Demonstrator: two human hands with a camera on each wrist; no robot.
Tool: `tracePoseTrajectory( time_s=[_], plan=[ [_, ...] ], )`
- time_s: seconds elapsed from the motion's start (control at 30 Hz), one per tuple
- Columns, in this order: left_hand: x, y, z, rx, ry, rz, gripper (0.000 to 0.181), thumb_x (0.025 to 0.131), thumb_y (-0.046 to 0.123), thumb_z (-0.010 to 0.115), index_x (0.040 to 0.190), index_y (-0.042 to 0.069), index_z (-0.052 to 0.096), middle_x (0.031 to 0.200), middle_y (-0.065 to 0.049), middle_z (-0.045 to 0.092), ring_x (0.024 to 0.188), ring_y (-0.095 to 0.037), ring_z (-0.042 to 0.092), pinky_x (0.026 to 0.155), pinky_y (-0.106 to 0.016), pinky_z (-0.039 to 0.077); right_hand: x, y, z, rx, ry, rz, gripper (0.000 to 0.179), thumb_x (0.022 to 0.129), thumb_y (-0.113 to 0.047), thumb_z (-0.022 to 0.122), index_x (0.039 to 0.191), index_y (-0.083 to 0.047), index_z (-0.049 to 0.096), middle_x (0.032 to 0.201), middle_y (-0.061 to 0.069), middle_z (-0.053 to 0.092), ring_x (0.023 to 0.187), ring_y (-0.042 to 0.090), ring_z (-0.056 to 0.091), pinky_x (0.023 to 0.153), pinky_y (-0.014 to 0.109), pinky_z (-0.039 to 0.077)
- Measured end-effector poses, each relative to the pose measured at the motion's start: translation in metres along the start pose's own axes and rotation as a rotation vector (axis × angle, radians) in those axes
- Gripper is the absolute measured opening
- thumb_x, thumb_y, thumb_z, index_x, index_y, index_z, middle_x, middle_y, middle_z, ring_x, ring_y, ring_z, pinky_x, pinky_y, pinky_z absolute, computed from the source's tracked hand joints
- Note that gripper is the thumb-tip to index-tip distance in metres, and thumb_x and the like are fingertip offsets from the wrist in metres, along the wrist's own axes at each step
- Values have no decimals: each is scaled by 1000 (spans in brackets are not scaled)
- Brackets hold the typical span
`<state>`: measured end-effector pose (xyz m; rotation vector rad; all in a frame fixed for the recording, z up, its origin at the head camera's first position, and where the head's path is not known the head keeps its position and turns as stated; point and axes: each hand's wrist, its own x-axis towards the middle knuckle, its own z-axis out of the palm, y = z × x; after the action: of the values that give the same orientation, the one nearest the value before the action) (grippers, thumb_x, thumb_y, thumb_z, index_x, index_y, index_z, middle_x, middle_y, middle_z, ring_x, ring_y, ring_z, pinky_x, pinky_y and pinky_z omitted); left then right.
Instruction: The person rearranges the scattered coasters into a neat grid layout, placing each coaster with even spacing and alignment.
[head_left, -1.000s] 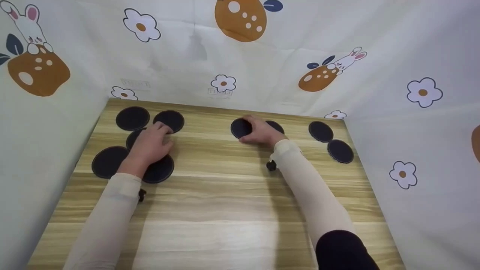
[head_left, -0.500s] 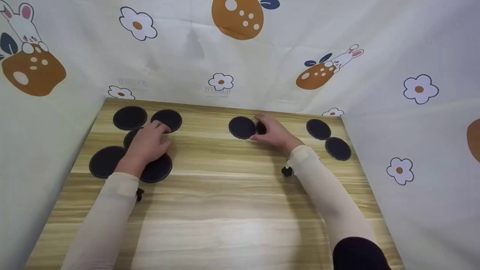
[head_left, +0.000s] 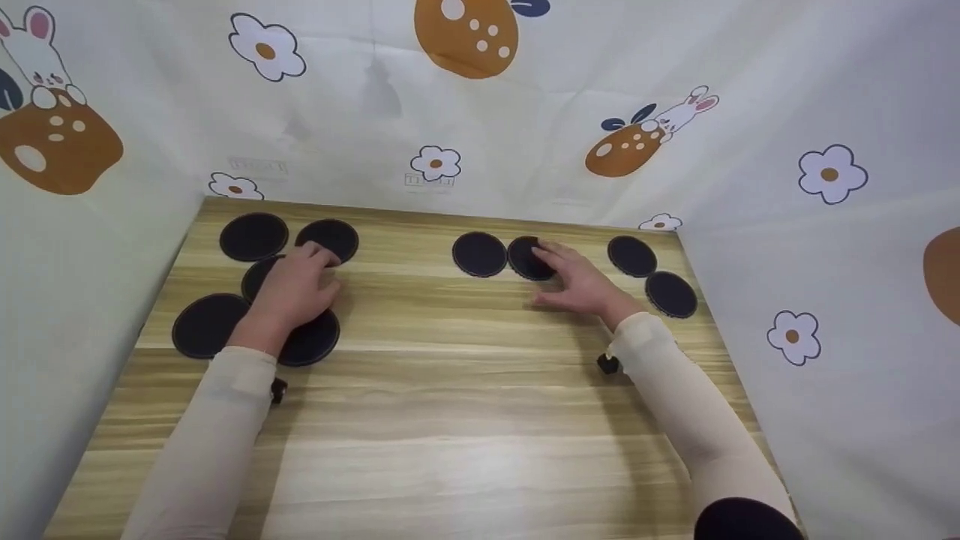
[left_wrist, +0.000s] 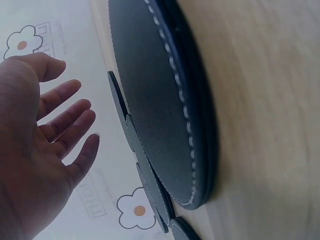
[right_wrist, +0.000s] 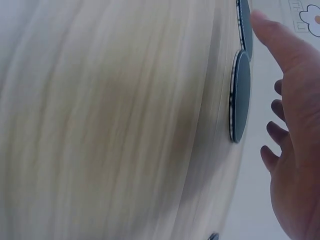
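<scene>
My left hand (head_left: 292,292) hovers over a cluster of round black coasters at the left of the wooden table. Its fingers are relaxed and hold nothing; the left wrist view shows a stitched-edge coaster (left_wrist: 150,95) beside the palm. The hand partly covers the middle coaster (head_left: 259,276) and the front right coaster (head_left: 311,341). At the back, my right hand (head_left: 581,285) has its fingers spread above the right one of two side-by-side coasters (head_left: 529,259). The other coaster (head_left: 478,253) lies just to its left, flat on the wood.
Two more coasters (head_left: 632,256) lie touching at the back right of the wooden table (head_left: 420,420). Curtains (head_left: 337,112) printed with rabbits, oranges and flowers enclose the back and both sides.
My right hand has let go of the left coaster of the back pair and moved right, past its neighbour, uncovering most of both. My left hand has stayed over its cluster.
</scene>
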<state>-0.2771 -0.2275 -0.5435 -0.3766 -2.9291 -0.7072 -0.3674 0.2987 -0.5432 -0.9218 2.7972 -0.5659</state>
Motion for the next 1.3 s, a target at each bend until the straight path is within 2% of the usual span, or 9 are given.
tracePoseTrajectory(
  time_s=[0.2,0.43,0.57,1.0,1.3],
  plan=[
    [-1,0,-1,-8,-6,-9,36,102,16,69,133,-1,70,136,-25,62,124,-50,62,108,-68,49,-11,6,0,-41,-20,4,109,89,-55,89,174,-12,36,183,10,23,167,44,21,134,60,16],
    [-4,-2,-1,9,-17,-11,36,103,17,70,133,-2,69,135,-26,61,126,-50,60,109,-68,48,-16,5,3,25,-56,-14,112,89,-58,88,175,-13,32,185,10,16,170,39,12,134,61,14],
    [-5,-2,-1,6,-10,-8,35,103,16,69,133,-2,69,134,-26,62,124,-51,62,107,-68,49,-16,4,5,13,-61,-35,109,91,-57,86,175,-12,32,184,13,16,170,39,11,133,64,17],
    [-6,-1,0,5,-17,-5,36,104,18,68,133,-3,69,135,-26,62,124,-51,62,106,-69,49,-11,8,17,-85,-127,-56,105,95,-64,78,176,-16,33,184,12,17,169,37,14,134,60,18],
    [-7,-3,-1,-6,-24,-26,36,103,18,69,133,-2,69,135,-24,62,124,-50,62,107,-68,49,-12,7,19,-97,-115,-57,106,95,-66,77,176,-16,32,184,12,16,169,40,13,134,60,18]
  ],
)
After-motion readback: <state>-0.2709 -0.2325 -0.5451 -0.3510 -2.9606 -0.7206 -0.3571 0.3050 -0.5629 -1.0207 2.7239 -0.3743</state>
